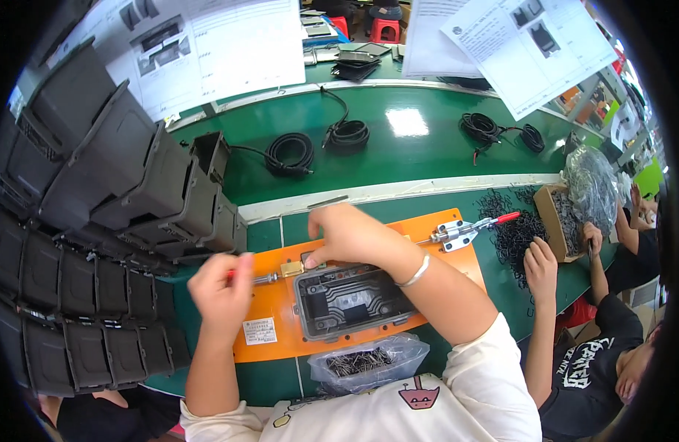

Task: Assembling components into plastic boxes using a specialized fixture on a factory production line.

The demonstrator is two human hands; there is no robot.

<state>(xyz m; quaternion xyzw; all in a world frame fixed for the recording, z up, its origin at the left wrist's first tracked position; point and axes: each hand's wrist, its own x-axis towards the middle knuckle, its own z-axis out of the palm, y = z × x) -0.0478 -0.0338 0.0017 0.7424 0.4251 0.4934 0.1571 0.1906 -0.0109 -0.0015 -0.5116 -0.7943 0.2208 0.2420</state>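
Head: left hand [220, 286] grip (closed) on clamp handle [240, 275]

My tabletop [398, 158] is glossy green with pale cream strips across it. The jig plate [277, 306] under my hands is bright orange, bearing a small white label [259, 331]. The housing [347, 300] on it is dark grey. The clamp lever [468, 230] is silver with a red tip. Black cable coils [289, 152] lie beyond; stacked shells [96, 221] at my left are charcoal. My sleeve [479, 383] is cream, my bracelet [415, 272] silver.
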